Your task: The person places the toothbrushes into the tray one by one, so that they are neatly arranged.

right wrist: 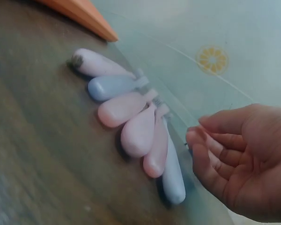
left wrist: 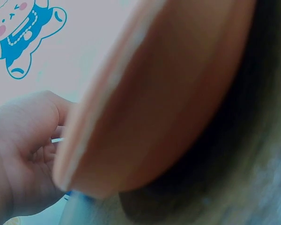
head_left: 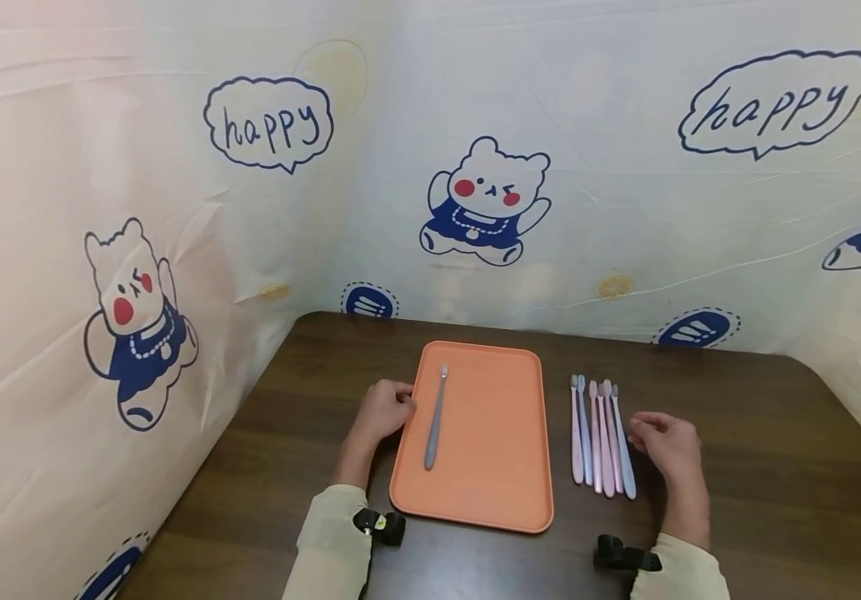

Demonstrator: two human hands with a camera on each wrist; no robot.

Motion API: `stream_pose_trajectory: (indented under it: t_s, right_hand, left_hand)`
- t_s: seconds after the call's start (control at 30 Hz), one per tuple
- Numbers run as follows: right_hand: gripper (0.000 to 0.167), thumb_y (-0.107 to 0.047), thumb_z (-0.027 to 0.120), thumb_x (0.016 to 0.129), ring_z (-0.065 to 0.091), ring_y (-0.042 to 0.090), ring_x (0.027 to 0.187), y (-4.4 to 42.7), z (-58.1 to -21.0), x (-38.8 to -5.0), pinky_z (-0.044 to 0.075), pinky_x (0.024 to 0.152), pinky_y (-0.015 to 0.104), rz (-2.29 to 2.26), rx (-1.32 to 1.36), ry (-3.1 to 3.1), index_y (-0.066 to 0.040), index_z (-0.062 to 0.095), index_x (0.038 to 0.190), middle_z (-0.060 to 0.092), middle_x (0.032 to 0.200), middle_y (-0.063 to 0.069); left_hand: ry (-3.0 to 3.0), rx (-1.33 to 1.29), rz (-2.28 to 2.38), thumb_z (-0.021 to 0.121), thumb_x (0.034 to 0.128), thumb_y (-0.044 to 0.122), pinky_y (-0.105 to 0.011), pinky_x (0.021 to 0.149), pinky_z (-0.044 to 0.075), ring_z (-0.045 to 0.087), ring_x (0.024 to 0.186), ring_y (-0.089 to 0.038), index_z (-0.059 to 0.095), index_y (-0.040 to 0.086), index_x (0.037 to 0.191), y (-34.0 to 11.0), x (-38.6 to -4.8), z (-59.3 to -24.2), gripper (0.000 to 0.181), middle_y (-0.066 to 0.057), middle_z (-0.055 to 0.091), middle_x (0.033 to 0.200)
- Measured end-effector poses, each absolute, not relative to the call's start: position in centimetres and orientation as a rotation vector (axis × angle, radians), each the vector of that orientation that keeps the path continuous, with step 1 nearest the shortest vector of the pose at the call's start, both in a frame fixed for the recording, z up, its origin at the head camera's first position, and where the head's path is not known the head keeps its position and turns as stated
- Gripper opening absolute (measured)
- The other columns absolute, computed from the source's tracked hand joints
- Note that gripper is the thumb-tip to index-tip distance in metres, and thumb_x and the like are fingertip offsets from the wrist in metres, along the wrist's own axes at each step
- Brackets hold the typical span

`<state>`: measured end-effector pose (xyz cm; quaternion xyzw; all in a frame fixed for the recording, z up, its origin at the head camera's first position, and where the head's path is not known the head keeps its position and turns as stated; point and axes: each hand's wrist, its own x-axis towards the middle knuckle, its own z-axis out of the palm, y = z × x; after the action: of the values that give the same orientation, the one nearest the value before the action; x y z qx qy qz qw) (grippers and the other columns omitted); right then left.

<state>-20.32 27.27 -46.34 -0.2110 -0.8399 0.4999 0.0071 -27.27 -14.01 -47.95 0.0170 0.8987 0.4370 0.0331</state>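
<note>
Near the middle of a dark wooden table [head_left: 250, 500], an orange tray [head_left: 493, 433] lies with its long sides running from near to far. On its left half rests a gray toothbrush [head_left: 434, 425], slightly slanted, head at the far end and handle toward the near side. The left hand [head_left: 385, 408] is at the tray's left rim, touching it with bent fingers; the rim hides the fingertips in the left wrist view, so whether they clamp it cannot be told. To the right of the tray and apart from it, six toothbrushes [head_left: 608, 475] lie side by side, heads far and handles near: from left to right pink, blue, three pink, and a blue toothbrush [head_left: 628, 475]. Just to the right of this last one is the right hand [head_left: 668, 442], its fingers loosely curled, the tips close together and holding nothing. Both forearms enter from the near side in pale sleeves [head_left: 332, 533], each with a small black device [head_left: 381, 525] at the wrist. Beyond the table's far edge stands a pale sheet [head_left: 610, 217] printed with cartoon bears and the word "happy".
</note>
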Motion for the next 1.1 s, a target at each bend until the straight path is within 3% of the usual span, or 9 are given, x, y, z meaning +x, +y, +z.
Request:
stream_pose_trajectory:
  t_s: [0.13,0.4,0.6,1.1]
  right_hand:
    - [0.042,-0.018,0.056,0.103,0.066,0.003,0.076,27.67,-46.72,-20.18,0.058,0.067,0.019,1.515,-0.668,-2.691,0.011,0.06,0.131,0.063,0.126,0.034]
    - [0.04,-0.022,0.061,0.099,0.065,0.008,0.072,28.22,-46.88,-19.86,0.054,0.063,0.022,1.425,-0.666,-2.788,0.012,0.066,0.119,0.073,0.096,0.018]
    - [0.042,-0.023,0.062,0.1,0.066,0.01,0.077,28.12,-46.46,-19.83,0.058,0.067,0.025,1.447,-0.654,-2.84,0.012,0.064,0.123,0.071,0.106,0.025]
    - [0.041,-0.021,0.067,0.096,0.064,0.011,0.075,27.65,-46.06,-19.94,0.055,0.064,0.021,1.459,-0.702,-2.858,0.012,0.066,0.121,0.072,0.095,0.016]
  left_hand:
    - [2.772,0.056,1.345,0.058,0.0929,0.004,-0.025,0.066,0.048,0.064,0.075,-0.016,0.076,0.003,0.119,-13.92,-27.26,-47.81,0.031,-0.016,0.076,0.111]
    - [2.739,-0.007,1.36,0.057,0.0931,0.005,-0.026,0.067,0.051,0.066,0.078,-0.016,0.076,0.004,0.118,-13.71,-27.28,-47.73,0.031,-0.016,0.076,0.112]
    - [2.696,-0.122,1.394,0.062,0.0908,0.007,-0.034,0.076,0.059,0.069,0.091,-0.021,0.078,0.002,0.111,-13.52,-27.13,-47.52,0.026,-0.016,0.076,0.111]
    - [2.675,-0.273,1.493,0.068,0.0856,0.007,-0.025,0.061,0.056,0.068,0.071,-0.014,0.081,0.001,0.097,-13.67,-27.11,-47.41,0.018,-0.013,0.078,0.093]
